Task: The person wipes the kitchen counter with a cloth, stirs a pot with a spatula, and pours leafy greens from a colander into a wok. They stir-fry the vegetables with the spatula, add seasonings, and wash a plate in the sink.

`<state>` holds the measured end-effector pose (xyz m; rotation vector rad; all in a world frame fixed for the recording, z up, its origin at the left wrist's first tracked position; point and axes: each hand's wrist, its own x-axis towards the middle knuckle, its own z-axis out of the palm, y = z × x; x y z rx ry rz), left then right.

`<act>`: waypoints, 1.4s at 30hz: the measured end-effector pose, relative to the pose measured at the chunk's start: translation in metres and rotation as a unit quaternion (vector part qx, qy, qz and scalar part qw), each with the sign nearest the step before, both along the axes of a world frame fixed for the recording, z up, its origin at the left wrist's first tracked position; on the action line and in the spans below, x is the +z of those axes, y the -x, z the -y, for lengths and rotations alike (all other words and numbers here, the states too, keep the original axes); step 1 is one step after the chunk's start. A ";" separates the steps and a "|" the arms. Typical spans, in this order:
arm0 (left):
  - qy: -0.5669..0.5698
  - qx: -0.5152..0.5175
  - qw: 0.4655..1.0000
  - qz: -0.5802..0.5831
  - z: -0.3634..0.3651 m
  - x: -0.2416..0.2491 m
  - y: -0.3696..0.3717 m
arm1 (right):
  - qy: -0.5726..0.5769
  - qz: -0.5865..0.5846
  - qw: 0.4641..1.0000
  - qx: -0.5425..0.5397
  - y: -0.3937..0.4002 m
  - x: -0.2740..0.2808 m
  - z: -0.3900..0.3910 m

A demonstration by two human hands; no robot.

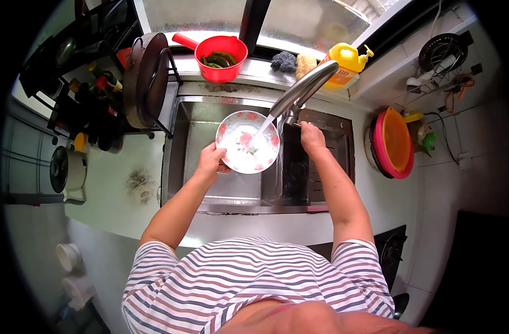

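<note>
My left hand (211, 161) grips the left rim of a white bowl (238, 153) with a pink-red flower pattern. The bowl is held over the left basin of the steel sink (196, 192). Water runs from the arched faucet (302, 89) down into the bowl. My right hand (312, 137) is closed at the faucet handle (297, 124), right of the spout's base; the fingers partly hide the handle.
On the sill are a red handled strainer (222, 53) with green peppers, a dark scrubber (284, 62), a sponge (306, 65) and a yellow pump bottle (343, 64). Pans (148, 80) stand in a rack at left; colored basins (396, 145) lean at right.
</note>
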<state>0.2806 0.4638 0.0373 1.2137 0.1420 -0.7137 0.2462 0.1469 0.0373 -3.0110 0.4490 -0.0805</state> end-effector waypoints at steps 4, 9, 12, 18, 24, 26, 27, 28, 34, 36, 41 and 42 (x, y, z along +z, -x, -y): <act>-0.005 -0.003 1.000 0.001 -0.002 -0.009 0.003 | -0.089 0.065 0.994 -0.022 -0.008 -0.001 0.007; -0.003 -0.020 1.000 0.003 -0.001 0.004 0.013 | -0.398 0.135 0.898 -0.131 -0.033 0.007 0.005; 0.019 -0.042 0.999 0.012 0.000 0.011 0.021 | -0.519 0.125 0.834 -0.136 -0.002 0.017 -0.001; 0.004 -0.120 0.991 0.054 0.015 0.037 0.041 | -0.634 0.066 0.753 -0.163 0.182 0.023 -0.016; 0.007 -0.245 0.967 0.062 0.072 0.056 0.067 | -0.557 0.077 0.720 -0.407 0.420 0.058 -0.090; 0.016 -0.302 0.946 0.114 0.107 0.057 0.088 | -0.485 0.120 0.730 -0.466 0.487 0.083 -0.111; 0.038 -0.324 0.938 0.115 0.120 0.067 0.104 | -0.445 0.141 0.747 -0.473 0.519 0.093 -0.119; 0.046 -0.345 0.930 0.121 0.133 0.076 0.123 | -0.396 0.176 0.734 -0.523 0.555 0.095 -0.124; 0.095 -0.478 0.870 0.072 0.216 0.105 0.244 | 0.152 0.094 0.660 -0.729 0.789 0.176 -0.120; 0.104 -0.517 0.846 0.080 0.241 0.121 0.298 | 0.149 0.025 0.611 -0.778 0.866 0.178 -0.120; 0.098 -0.532 0.840 0.048 0.291 0.160 0.455 | -0.427 0.333 0.440 -0.716 0.981 0.134 -0.112; 0.090 -0.562 0.820 0.064 0.304 0.162 0.477 | -0.475 0.407 0.402 -0.669 0.974 0.141 -0.117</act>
